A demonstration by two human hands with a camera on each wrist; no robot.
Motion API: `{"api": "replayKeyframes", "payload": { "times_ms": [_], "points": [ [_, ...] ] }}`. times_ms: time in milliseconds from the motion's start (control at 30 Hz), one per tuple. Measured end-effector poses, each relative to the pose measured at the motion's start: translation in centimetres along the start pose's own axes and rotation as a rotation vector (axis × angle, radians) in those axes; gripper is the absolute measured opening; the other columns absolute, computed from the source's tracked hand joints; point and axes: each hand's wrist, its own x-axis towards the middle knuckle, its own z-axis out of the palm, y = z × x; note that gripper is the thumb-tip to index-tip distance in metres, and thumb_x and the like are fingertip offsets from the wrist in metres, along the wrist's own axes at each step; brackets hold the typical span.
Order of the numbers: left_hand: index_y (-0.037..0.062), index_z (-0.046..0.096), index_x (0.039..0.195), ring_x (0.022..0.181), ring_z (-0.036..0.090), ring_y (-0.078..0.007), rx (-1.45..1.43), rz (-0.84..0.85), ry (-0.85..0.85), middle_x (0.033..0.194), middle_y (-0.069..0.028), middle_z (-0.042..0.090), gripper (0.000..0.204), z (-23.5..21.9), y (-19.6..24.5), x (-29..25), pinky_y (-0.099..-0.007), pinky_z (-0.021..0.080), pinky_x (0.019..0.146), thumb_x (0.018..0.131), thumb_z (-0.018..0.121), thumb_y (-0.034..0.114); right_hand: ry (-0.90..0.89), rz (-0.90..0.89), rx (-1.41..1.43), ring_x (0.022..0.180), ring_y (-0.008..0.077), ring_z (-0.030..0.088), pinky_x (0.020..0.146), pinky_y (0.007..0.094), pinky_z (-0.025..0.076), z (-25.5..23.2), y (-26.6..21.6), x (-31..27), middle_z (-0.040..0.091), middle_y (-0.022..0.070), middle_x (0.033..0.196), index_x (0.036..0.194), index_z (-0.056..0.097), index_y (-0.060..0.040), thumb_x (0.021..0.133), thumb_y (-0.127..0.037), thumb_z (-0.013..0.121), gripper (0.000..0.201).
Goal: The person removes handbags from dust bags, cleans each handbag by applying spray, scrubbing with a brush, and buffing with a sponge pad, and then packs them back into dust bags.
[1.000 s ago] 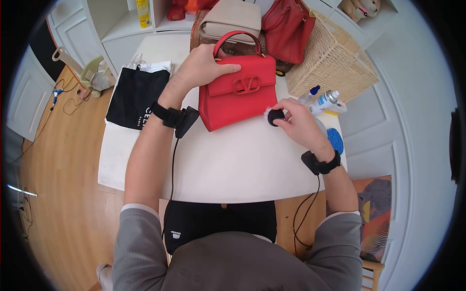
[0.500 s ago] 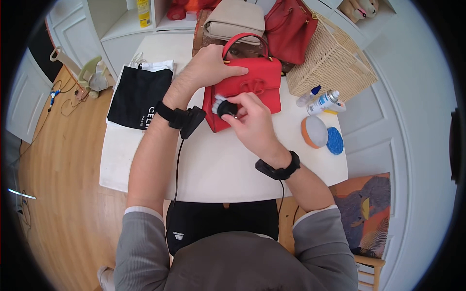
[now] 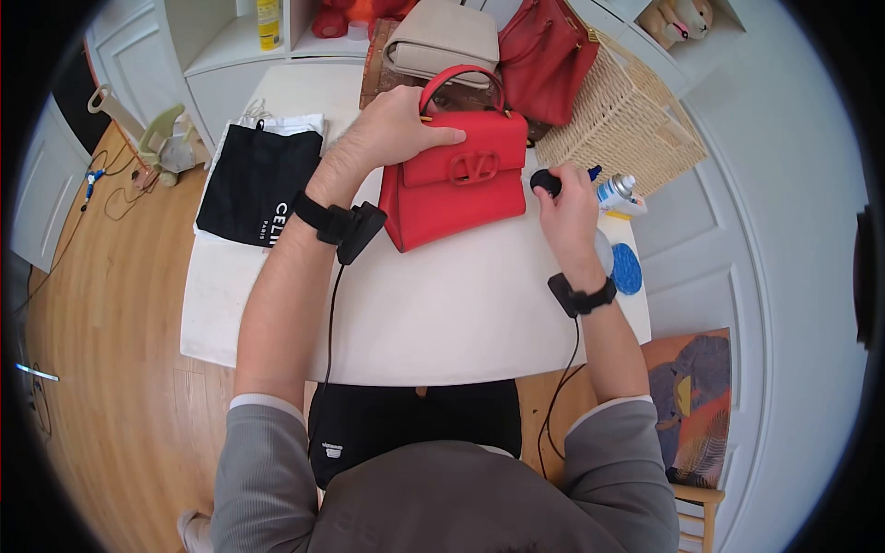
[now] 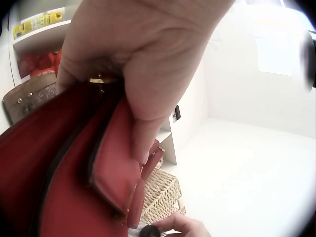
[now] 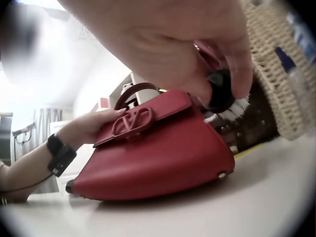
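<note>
A red handbag [image 3: 461,203] with a top handle and a V-shaped clasp [image 3: 475,168] stands upright on the white table. My left hand [image 3: 396,129] grips its upper left corner, thumb across the front flap and fingers behind, as the left wrist view also shows. Beside the bag's right edge, my right hand [image 3: 570,212] pinches a round black brush [image 5: 220,91] between thumb and fingers. Its white bristles [image 5: 236,109] show in the right wrist view, close by the bag's right side.
A black dust bag [image 3: 258,184] lies at the left. Behind the red bag are a beige bag [image 3: 447,41], another red bag [image 3: 548,64] and a wicker basket [image 3: 627,120]. A spray can [image 3: 616,190] and a blue round pad [image 3: 627,269] sit at the right.
My right hand with the brush moved left across the bag's front, then back right to beside its right edge. The left hand keeps its grip on the bag.
</note>
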Motion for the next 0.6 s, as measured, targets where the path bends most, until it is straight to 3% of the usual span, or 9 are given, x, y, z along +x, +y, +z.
{"api": "replayKeyframes", "payload": {
  "times_ms": [33,100,200,267,433,500,600],
  "points": [
    [-0.0027,0.076,0.105,0.090,0.076,-0.0353,0.002,-0.003,0.002,0.091,-0.0200,0.076,0.059,0.0,-0.1,0.0,-0.0437,0.060,0.088,0.082,0.088,0.050,-0.074,-0.057,0.025,0.084,0.0397,0.068,0.072,0.0455,0.056,-0.9,-1.9,-0.7,0.065,0.0199,0.107,0.112,0.066,-0.0026,0.085,0.001,0.079,0.030],
    [-0.0055,0.070,0.109,0.088,0.073,-0.0262,0.023,0.038,-0.004,0.094,-0.0178,0.074,0.056,0.3,-0.3,0.1,-0.0386,0.058,0.082,0.085,0.088,0.042,-0.243,-0.135,0.200,0.087,0.0420,0.067,0.074,0.0474,0.057,-1.8,-5.9,-2.3,0.064,0.0209,0.108,0.114,0.066,-0.0035,0.085,0.002,0.078,0.031],
    [-0.0049,0.070,0.113,0.089,0.073,-0.0269,-0.004,0.028,-0.079,0.097,-0.0188,0.075,0.057,-0.2,0.3,0.0,-0.0393,0.059,0.083,0.085,0.088,0.042,-0.446,-0.145,0.641,0.085,0.0398,0.067,0.076,0.0469,0.057,-0.9,-10.8,-4.4,0.062,0.0188,0.108,0.114,0.066,-0.0039,0.084,0.001,0.079,0.033],
    [-0.0048,0.070,0.114,0.090,0.073,-0.0276,-0.009,0.034,-0.079,0.098,-0.0190,0.076,0.057,-0.4,0.8,-0.3,-0.0397,0.059,0.084,0.085,0.088,0.042,-0.442,-0.134,0.642,0.083,0.0385,0.067,0.074,0.0457,0.057,0.5,-11.7,-4.2,0.062,0.0180,0.106,0.114,0.066,-0.0036,0.084,0.000,0.079,0.033],
    [-0.0045,0.070,0.116,0.093,0.074,-0.0294,0.024,0.081,-0.005,0.100,-0.0190,0.076,0.057,0.3,-0.5,-0.1,-0.0401,0.058,0.087,0.086,0.088,0.041,-0.338,-0.028,0.510,0.081,0.0353,0.067,0.069,0.0412,0.056,1.7,-9.1,-2.2,0.063,0.0172,0.104,0.112,0.065,-0.0022,0.084,-0.001,0.081,0.033],
    [-0.0044,0.070,0.116,0.094,0.074,-0.0305,0.040,0.043,-0.032,0.101,-0.0191,0.076,0.056,0.2,-0.3,0.0,-0.0397,0.058,0.088,0.086,0.088,0.040,-0.399,0.158,0.439,0.083,0.0366,0.067,0.072,0.0402,0.056,0.8,-6.6,-1.6,0.064,0.0180,0.103,0.111,0.064,-0.0012,0.084,-0.001,0.081,0.032],
    [-0.0043,0.070,0.117,0.095,0.074,-0.0309,0.046,0.037,-0.025,0.103,-0.0193,0.076,0.057,0.3,-0.6,0.1,-0.0399,0.059,0.090,0.087,0.087,0.040,-0.356,0.217,0.281,0.081,0.0358,0.068,0.073,0.0412,0.056,0.1,-2.0,-1.4,0.065,0.0181,0.102,0.110,0.063,-0.0012,0.084,-0.002,0.081,0.031]
  ]
}}
